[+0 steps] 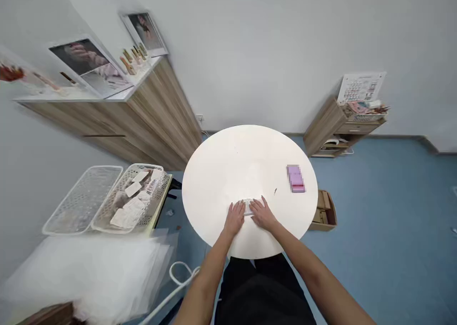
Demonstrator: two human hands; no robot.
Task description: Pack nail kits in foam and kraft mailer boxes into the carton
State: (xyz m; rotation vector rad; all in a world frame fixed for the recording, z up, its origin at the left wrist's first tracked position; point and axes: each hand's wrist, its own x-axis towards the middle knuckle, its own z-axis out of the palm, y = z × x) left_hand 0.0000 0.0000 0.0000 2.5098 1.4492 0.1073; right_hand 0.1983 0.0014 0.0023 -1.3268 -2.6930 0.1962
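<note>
- As both hands lie flat on the round white table (214, 182), fingers loosely spread:
- left hand (234, 219): fingertips touching small clear item (247, 207)
- right hand (263, 214): touching item's other side, no pinch
- pink box (295, 178): off to the right, apart

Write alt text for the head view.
The left hand and right hand rest on a small translucent item near the edge of a round white table. A pink box lies on the table to the right; a plastic basket of white packets stands off to the left.
</note>
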